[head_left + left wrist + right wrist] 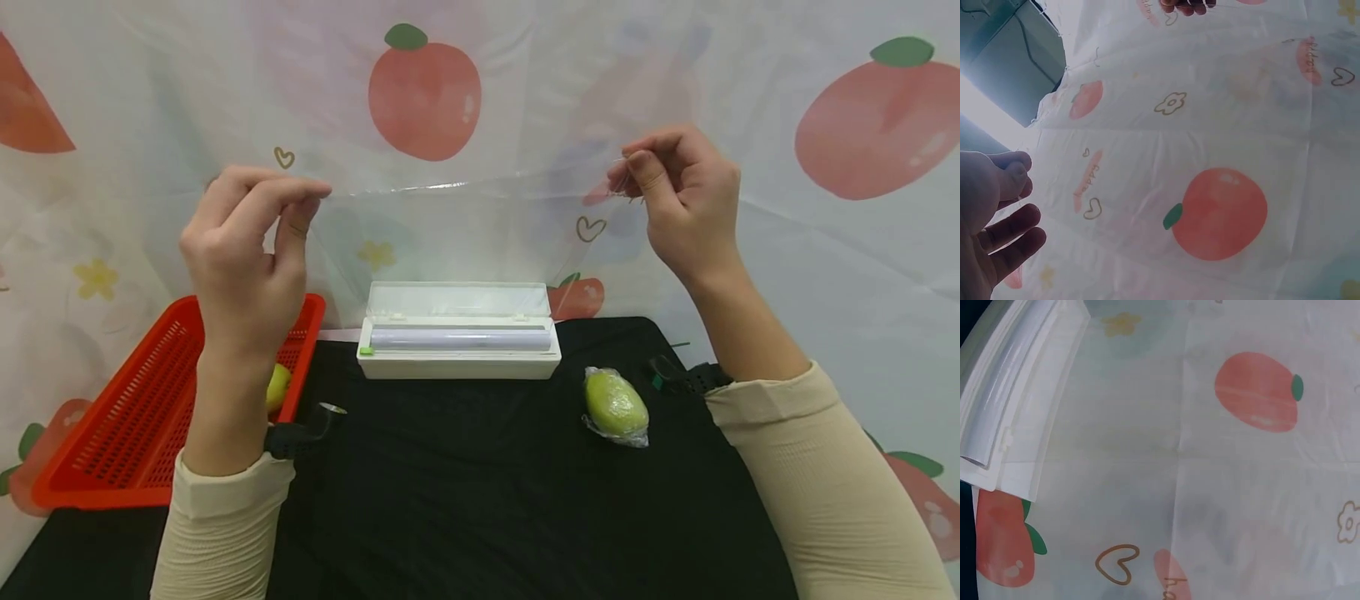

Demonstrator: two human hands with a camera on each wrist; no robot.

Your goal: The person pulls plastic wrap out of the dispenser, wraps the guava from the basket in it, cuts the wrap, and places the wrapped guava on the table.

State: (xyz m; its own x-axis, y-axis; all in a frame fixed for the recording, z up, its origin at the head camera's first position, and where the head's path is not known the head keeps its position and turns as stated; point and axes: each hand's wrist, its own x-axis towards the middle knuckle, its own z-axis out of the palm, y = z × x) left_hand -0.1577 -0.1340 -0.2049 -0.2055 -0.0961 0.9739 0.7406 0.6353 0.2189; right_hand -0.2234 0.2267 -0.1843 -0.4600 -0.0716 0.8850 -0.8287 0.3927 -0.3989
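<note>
A thin, see-through sheet of cling film (450,187) is stretched between my two raised hands, its upper edge catching the light. My left hand (251,242) pinches one end between thumb and fingers, the other fingers looser in the left wrist view. At the opposite end, my right hand (686,200) pinches a bunched corner. Below and behind the sheet stands a white cling film box (459,367), lid up, with the roll (461,338) inside. A yellow-green fruit (617,403) wrapped in film lies on the black cloth to the right. The right wrist view does not show my right hand.
A red plastic basket (112,454) stands at the left, partly behind my left forearm, with a yellow-green fruit (278,388) inside. Black cloth (465,492) covers the table. A white fruit-printed curtain (487,242) hangs close behind the box.
</note>
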